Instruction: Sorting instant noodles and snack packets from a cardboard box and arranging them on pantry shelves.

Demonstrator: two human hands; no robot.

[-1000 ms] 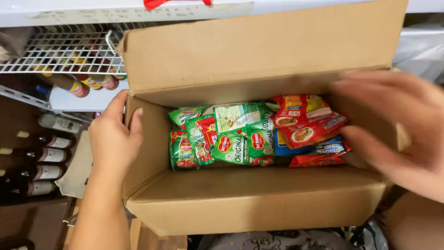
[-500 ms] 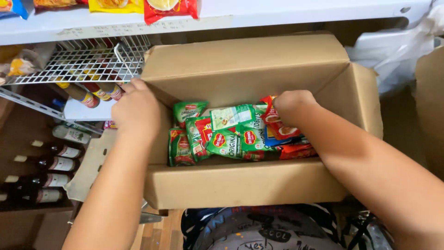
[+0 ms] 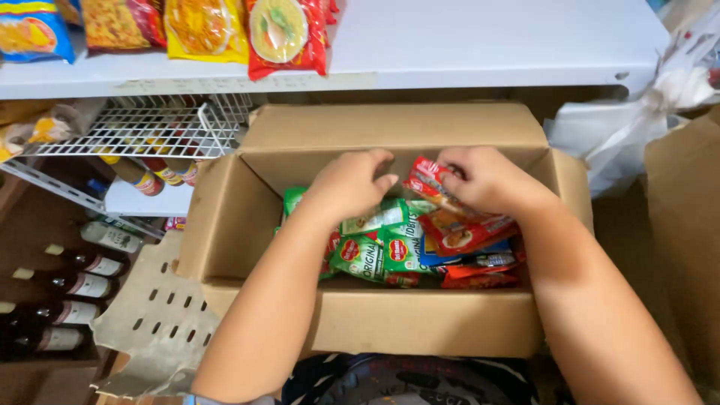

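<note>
Head view: both hands are down in an open cardboard box (image 3: pixel 247 225), among flat sauce pouches. Right hand (image 3: pixel 487 180) is curled, fingers pinching the top edge of a red pouch (image 3: pixel 450 214) at the box's rear right; the pouch is tilted up off the pile. Left hand (image 3: pixel 349 184) lies half closed, palm down, on the green pouches (image 3: pixel 382 240) at rear centre; can't tell if it actually grips one.

Handling, as I judge it: pouches look soft, light, glossy film, so prob. slippery and floppy. Best hold is the sealed top edge or a corner, thumb vs fingers; squeezing the belly hard risks a burst seam.

Packs: green pouches w/ a red round logo fill the box's left-centre, red ones the right, a blue pouch (image 3: pixel 465 259) between them near the front wall.

Beyond the box: white shelf (image 3: pixel 487 45) above, w/ yellow, red and blue snack bags (image 3: pixel 289 34) along its left part. White wire rack (image 3: pixel 142 124) off the box's left rear corner; dark bottles (image 3: pixel 75 283) w/ pale labels lie lower left.
</note>
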